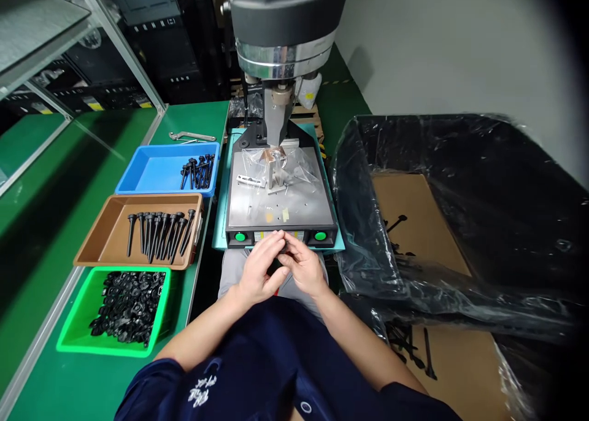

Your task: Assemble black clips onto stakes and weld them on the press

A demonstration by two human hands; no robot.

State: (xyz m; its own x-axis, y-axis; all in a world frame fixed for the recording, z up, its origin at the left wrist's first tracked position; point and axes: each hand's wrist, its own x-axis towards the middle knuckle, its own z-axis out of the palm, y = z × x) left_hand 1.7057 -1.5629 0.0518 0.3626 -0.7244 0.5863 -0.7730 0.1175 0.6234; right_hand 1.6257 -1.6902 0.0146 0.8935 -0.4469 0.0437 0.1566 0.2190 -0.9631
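Two hands, left hand (pixel 256 275) and right hand (pixel 307 271), are pinching between them a small black part (pixel 275 266), probably light, rigid, best edge-gripped.

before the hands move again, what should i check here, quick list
1. Grip on the small black part: left hand and right hand both pinch it; ok.
2. Part's fit: hidden between the hands; cannot tell.
3. Hands away from the press head and fixture: ok.
4. Green buttons untouched: ok.
5. Pins in the brown tray: ok.
6. Black pieces in the green tray: ok.
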